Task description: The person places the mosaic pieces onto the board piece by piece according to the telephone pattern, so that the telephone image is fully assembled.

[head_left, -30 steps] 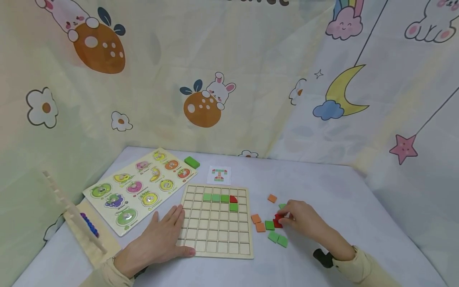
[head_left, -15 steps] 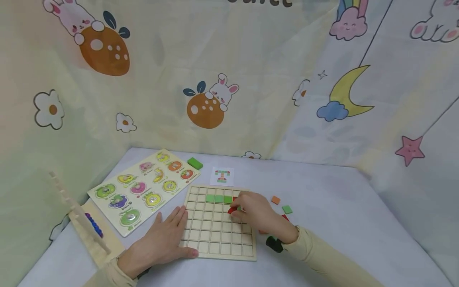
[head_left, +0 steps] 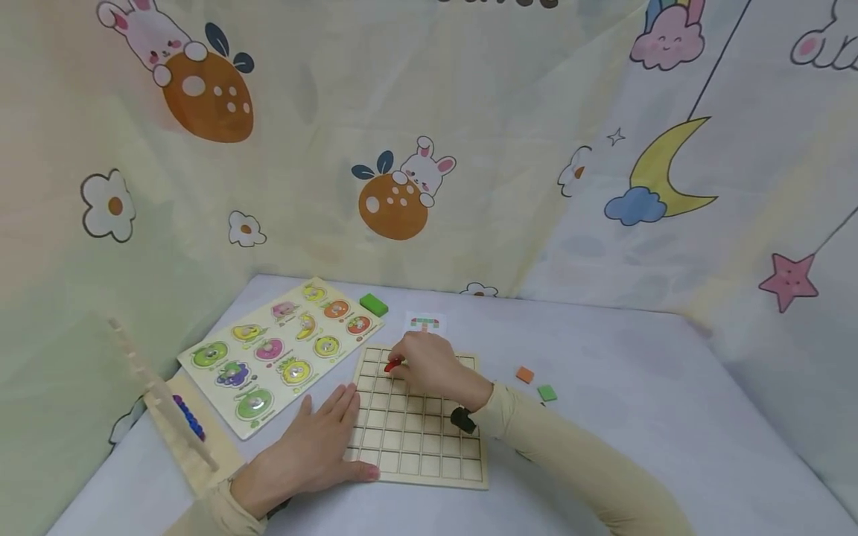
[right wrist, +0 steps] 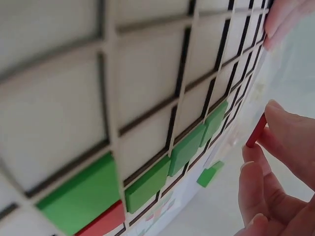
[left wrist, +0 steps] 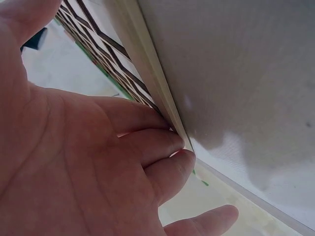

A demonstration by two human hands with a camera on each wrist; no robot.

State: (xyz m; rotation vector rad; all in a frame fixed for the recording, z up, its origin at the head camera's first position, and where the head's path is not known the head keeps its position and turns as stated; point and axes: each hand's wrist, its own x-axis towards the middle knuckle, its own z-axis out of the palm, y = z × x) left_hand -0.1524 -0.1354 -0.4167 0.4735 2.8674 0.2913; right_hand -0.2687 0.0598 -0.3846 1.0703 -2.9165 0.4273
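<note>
A square wooden grid board (head_left: 429,463) lies on the white table. My left hand (head_left: 315,439) rests at its left side, fingers extended; in the left wrist view, the fingertips (left wrist: 182,157) touch the board's edge. Over the board's upper left part, my right hand (head_left: 436,366) pinches a small red tile (head_left: 392,365) between thumb and fingers. In the right wrist view, that red tile (right wrist: 256,130) is held on edge beside the row of green tiles (right wrist: 147,184) set in the grid. Another red tile (right wrist: 106,221) sits at the row's near end. In the head view, my right hand hides these set tiles.
A pattern card (head_left: 425,321) lies behind the board, with a green block (head_left: 373,304) to its left. A fruit puzzle board (head_left: 264,372) and a wooden stand (head_left: 221,480) with blue beads are at left. An orange tile (head_left: 525,374) and a green tile (head_left: 547,392) lie at right.
My right hand has taken a red tile from the loose ones at right and carried it left across the board to its upper left part. My left hand stays at the board's edge.
</note>
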